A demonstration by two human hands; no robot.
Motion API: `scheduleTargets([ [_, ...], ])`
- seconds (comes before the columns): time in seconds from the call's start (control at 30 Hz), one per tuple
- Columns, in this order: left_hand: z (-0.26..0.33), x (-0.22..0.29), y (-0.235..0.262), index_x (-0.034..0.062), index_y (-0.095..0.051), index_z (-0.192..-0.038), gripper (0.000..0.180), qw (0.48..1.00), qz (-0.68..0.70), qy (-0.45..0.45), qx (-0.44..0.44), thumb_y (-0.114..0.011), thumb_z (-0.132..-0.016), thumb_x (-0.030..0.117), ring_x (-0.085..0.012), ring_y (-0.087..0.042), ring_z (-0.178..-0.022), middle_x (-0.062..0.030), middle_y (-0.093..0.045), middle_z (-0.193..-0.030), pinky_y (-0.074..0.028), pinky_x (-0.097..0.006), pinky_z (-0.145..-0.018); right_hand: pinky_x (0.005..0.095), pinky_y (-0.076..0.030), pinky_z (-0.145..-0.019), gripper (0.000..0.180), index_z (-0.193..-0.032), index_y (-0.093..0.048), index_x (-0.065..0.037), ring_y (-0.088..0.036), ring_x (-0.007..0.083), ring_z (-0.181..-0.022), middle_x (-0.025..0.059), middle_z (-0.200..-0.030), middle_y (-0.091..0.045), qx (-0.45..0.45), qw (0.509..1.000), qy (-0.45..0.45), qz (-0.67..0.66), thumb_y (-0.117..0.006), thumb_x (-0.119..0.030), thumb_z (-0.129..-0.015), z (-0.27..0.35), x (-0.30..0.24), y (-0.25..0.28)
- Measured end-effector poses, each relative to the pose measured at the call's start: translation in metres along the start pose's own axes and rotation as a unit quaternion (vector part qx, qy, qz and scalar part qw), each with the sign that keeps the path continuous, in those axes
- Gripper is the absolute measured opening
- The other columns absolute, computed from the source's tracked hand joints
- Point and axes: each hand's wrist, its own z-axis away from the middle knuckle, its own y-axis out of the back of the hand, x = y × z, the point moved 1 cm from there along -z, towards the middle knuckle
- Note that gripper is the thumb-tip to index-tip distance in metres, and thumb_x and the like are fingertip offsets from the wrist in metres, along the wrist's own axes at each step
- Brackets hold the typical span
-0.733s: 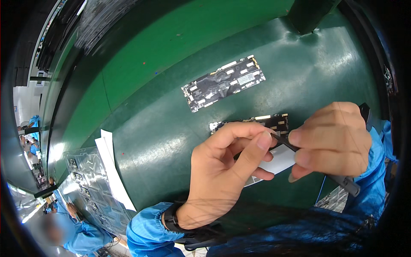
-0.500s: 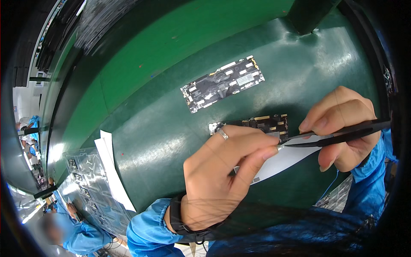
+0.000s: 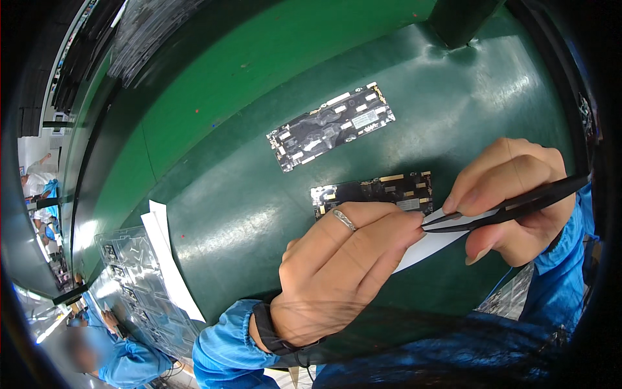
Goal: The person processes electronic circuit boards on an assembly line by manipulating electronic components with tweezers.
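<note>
My right hand (image 3: 515, 194) grips black tweezers (image 3: 528, 209) between thumb and fingers, their tips slightly apart and pointing left. Those tips meet the thumb and forefinger of my left hand (image 3: 346, 266), which are pinched together; whatever lies between them is too small or hidden to make out. Just beyond my left fingers lies a dark circuit board (image 3: 369, 190), its near side partly covered by the hand. A second circuit board (image 3: 334, 126), with pale connectors and black film, lies farther away. Under the tweezers a white sheet (image 3: 424, 249) shows in part.
On the green mat (image 3: 227, 259), folded white paper (image 3: 170, 266) lies at left beside a clear plastic tray (image 3: 133, 279) with boards in it. A dark green post (image 3: 461, 23) rises at the back. Another person in a blue sleeve (image 3: 133, 360) is at lower left.
The tweezer tips and my left fingertips have come closer together. My left hand has turned a little, covering more of the white sheet. The view has shifted slightly; both boards lie as before.
</note>
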Motion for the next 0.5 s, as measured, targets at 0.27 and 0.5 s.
scheduleTargets([
  [0.27,-0.0012,-0.0029,-0.0009,-0.0005,-0.073,-0.1,0.022,1.0,-0.003,-0.013,0.005,-0.079,-0.079,-0.004,-0.0226,-0.07,-0.08,-0.0149,-0.072,-0.094,-0.055,-0.029,-0.068,0.0245,-0.051,-0.052,0.039,-0.092,-0.067,-0.002,-0.067,0.0159,-0.062,0.0153,-0.084,-0.071,-0.01,1.0,0.018,0.021,-0.087,-0.031,-0.077,-0.0028,-0.0005,0.0019],
  [0.5,-0.0001,-0.0052,-0.0021,-0.0005,-0.073,-0.1,0.022,1.0,-0.015,-0.027,0.004,-0.079,-0.079,-0.004,-0.0229,-0.07,-0.08,-0.0151,-0.072,-0.094,-0.055,-0.03,-0.068,0.0247,-0.051,-0.053,0.035,-0.092,-0.067,-0.002,-0.067,0.0157,-0.06,0.016,-0.084,-0.071,0.0,0.999,0.049,0.011,-0.087,-0.029,-0.079,-0.0003,0.0071,-0.0033],
])
